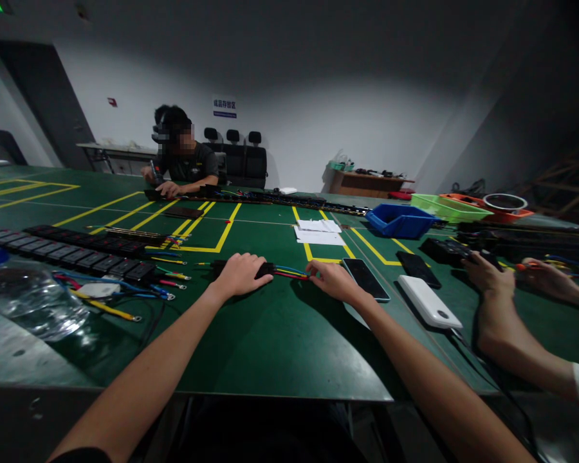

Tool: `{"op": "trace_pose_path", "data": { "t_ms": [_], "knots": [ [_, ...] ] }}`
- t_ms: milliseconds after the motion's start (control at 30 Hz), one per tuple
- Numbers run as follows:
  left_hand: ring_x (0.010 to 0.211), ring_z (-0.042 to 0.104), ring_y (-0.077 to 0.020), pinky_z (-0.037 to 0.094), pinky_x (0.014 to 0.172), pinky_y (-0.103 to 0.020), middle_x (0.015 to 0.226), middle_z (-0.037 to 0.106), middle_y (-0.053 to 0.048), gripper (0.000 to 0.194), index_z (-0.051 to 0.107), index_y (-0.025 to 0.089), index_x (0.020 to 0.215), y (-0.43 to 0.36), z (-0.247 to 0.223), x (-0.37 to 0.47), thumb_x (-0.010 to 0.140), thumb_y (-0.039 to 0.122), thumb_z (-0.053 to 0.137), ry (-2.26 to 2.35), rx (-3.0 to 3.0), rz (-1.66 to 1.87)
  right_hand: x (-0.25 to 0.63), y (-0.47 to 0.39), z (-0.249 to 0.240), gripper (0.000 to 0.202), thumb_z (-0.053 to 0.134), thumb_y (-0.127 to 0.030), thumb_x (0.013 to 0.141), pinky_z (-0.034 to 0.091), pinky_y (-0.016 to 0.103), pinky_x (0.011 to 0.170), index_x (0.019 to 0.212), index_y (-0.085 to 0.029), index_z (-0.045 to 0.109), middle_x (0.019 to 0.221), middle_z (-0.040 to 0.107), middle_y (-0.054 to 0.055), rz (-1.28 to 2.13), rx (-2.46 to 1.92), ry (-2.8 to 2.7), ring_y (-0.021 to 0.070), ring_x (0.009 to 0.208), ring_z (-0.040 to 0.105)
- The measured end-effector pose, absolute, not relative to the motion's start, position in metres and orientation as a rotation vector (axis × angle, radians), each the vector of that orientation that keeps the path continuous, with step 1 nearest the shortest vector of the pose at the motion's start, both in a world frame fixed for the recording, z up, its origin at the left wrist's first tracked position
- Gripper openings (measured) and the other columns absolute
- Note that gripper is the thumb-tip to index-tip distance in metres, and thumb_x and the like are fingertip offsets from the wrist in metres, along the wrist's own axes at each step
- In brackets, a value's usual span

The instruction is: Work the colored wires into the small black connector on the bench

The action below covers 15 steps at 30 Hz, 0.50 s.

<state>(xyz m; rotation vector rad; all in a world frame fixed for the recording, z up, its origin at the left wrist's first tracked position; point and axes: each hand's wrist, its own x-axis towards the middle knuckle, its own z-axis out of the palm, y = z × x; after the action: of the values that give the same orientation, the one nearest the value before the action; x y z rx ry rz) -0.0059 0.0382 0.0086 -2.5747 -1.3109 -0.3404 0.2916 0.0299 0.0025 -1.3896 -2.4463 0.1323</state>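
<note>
My left hand (242,275) lies over a small black block (266,271) on the green table, its fingers wrapped across the top. Blue, yellow and red wires (289,272) run out of the block's right side. At their far ends my right hand (332,280) pinches them between thumb and fingers; the tips are hidden there. A short yellow-green wire end (202,263) sticks out to the left of the block. Just beyond my right hand lies a phone (367,279), with white papers (320,232) behind it.
Rows of black socket strips (72,254) with lugged wires (110,308) and a clear plastic bottle (29,296) lie left. A white power bank (429,301), a co-worker's hands (489,273) and a blue bin (399,220) are right. Another person (186,154) works across the table.
</note>
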Motion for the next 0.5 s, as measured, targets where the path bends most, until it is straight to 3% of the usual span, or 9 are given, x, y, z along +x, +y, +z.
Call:
{"op": "trace_pose_path", "data": {
  "t_ms": [500],
  "knots": [
    [0.092, 0.065, -0.0269, 0.042, 0.078, -0.037, 0.101, 0.071, -0.011, 0.053, 0.065, 0.02, 0.114, 0.0387, 0.0077, -0.0059, 0.096, 0.064, 0.043, -1.309, -2.569, -0.342, 0.2944, 0.0297, 0.0014, 0.021, 0.058, -0.015, 0.09, 0.035, 0.024, 0.065, 0.109, -0.023, 0.062, 0.093, 0.071, 0.002, 0.114, -1.337, -2.432, 0.0163, 0.079, 0.064]
  ]
}}
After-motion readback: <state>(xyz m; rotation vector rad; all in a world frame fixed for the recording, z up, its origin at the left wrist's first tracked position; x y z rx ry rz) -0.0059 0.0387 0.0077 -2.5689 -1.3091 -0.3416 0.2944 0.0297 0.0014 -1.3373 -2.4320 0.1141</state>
